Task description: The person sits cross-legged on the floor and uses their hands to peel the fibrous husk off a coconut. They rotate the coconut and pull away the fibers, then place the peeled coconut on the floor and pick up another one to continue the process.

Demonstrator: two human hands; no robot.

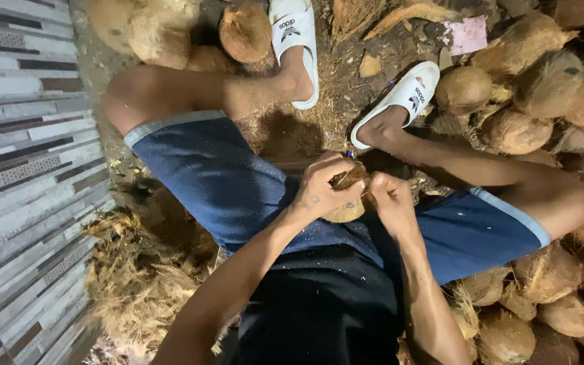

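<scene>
I sit with knees apart, in blue shorts and white slide sandals. Between my thighs I hold a brown husked coconut (346,205). My left hand (324,186) wraps over its top left side. From the right, my right hand (390,196) grips its fibres, fingers curled tight against the husk. Most of the coconut is hidden under both hands.
Several husked coconuts (518,88) are heaped at the right and lower right, a few more (163,30) at the top left. Torn husk fibre (136,270) is piled at my left by a striped tiled wall (21,169). Dirt ground (346,81) lies between my sandals (295,40).
</scene>
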